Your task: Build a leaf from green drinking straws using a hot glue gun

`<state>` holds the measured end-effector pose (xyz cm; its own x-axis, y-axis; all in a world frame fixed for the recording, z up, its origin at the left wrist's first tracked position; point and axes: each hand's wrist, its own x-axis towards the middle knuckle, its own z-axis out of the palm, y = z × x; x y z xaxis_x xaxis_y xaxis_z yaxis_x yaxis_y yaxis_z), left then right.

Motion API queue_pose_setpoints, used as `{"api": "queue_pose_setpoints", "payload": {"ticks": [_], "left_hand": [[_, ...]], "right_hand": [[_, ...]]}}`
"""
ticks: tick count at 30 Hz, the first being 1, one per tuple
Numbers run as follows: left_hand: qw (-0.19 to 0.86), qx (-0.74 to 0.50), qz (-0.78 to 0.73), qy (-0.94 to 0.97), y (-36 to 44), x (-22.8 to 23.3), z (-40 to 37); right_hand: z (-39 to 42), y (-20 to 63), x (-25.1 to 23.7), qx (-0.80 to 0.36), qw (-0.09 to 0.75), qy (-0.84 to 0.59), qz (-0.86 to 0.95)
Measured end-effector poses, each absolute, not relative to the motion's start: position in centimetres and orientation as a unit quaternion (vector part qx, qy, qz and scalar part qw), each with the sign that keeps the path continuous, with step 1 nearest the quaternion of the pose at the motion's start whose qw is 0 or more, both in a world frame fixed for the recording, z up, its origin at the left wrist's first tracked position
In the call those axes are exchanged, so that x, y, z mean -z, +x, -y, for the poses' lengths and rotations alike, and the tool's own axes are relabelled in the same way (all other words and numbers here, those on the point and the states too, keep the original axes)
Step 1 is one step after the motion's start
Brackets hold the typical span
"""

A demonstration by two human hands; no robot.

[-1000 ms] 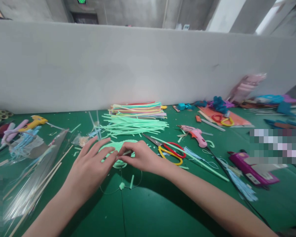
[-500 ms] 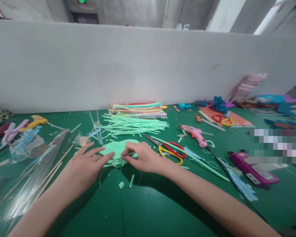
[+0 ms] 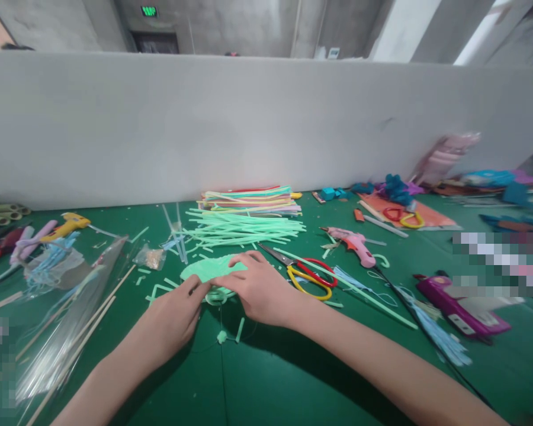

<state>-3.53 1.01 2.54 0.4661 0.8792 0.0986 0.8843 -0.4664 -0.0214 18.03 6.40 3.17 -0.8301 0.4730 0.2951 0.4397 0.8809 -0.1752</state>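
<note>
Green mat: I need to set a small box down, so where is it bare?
Bare green mat lies near the front edge, between the two forearms. Crowded: straws behind the hands, scissors and glue guns to the right, plastic sleeves to the left.

Green table (image 3: 293,378) — straws (image 3: 244,228), scissors (image 3: 308,273), glue guns (image 3: 353,244) strewn.
</note>
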Motion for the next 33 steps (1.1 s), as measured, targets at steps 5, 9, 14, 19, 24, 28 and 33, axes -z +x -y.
{"api": "queue_pose_setpoints", "payload": {"ticks": [5, 9, 14, 19, 24, 28, 33], "left_hand": [[0.022, 0.036, 0.525, -0.85, -3.3, -2.2, -1.4], [0.022, 0.044, 0.546, -0.836, -3.5, -1.5, -2.0], [0.02, 0.046, 0.545, -0.837, -3.4, -1.3, -2.0], [0.026, 0.037, 0.53, -0.847, -3.3, -1.2, -1.9], [0.034, 0.031, 0.527, -0.848, -3.8, -1.2, -2.0], [0.027, 0.029, 0.529, -0.848, -4.0, -1.3, -2.1], [0.005, 0.028, 0.527, -0.849, -4.1, -1.5, -2.0]], "right_hand": [[-6.4, 18.1, -3.4, -0.028, 0.15, -0.23, 0.961], [-6.5, 18.4, -3.7, -0.003, 0.112, -0.25, 0.962], [-5.8, 17.9, -3.3, 0.123, 0.101, -0.254, 0.954], [-4.1, 15.8, -1.6, 0.228, 0.146, -0.258, 0.927], [-4.2, 14.8, -0.8, 0.132, 0.118, -0.296, 0.939], [-5.1, 15.3, -0.7, 0.06, 0.102, -0.294, 0.948], [-5.6, 16.7, 0.0, 0.008, 0.164, -0.277, 0.947]]}}
